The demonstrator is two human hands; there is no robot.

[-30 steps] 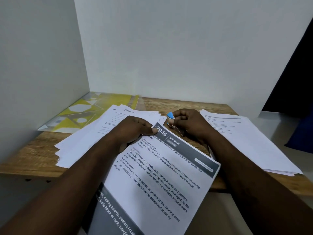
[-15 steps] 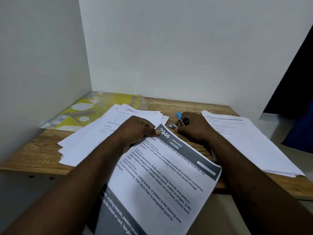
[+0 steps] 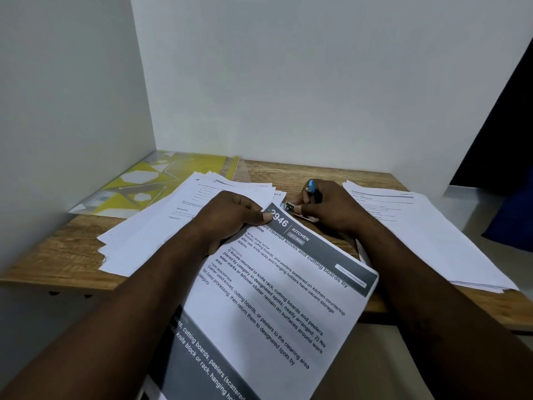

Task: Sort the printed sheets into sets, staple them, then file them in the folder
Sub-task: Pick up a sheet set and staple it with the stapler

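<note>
Left hand: your left hand point(image 3: 230, 217) pinches the top corner of the printed set point(image 3: 288, 298), thumb flat on the dark header beside "2946", the other fingers curled under the paper.
Right hand: your right hand point(image 3: 328, 206) is wrapped round the stapler point(image 3: 289, 207), fingers pressed close together over it.
Stapler: blue and silver, at the table's centre, its nose pointing to 9 o'clock and meeting the pinched corner. You cannot tell whether the paper sits inside its mouth.
Printed set: tilted, running from the table's centre toward 6 o'clock, out past the near edge.
Left pile: loose fanned sheets point(image 3: 150, 235) at 9 o'clock, partly under your left hand.
Right pile: a neater stack point(image 3: 418, 235) at 3 o'clock, beside your right forearm.
Folder: yellow patterned folder point(image 3: 161, 186) lying flat at 10 o'clock in the wall corner, its near edge under the left pile.
Table: wooden top point(image 3: 317, 174), bare at 12 o'clock.
</note>
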